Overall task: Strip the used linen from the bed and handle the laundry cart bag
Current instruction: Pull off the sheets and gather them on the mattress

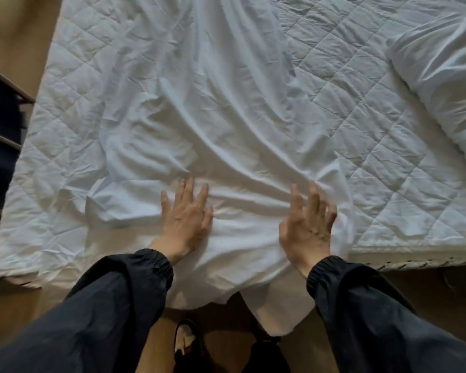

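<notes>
Blurring softens the right hand (307, 224) — it and the left hand (184, 216) rest flat, grip released, on the rumpled sheet (213, 117), lower centre.

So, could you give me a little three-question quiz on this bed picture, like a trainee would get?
1. True or false: the white sheet covers the whole quilted mattress pad.
2. Where is the pillow? A) on the floor; B) on the bed, at the right; C) hanging over the bed's near edge.
3. What do the left hand and right hand rest on?

Key: 1. False, the pad shows bare on both sides of the sheet. 2. B. 3. The white sheet, near the bed's near edge, both hands with fingers straight.
</notes>
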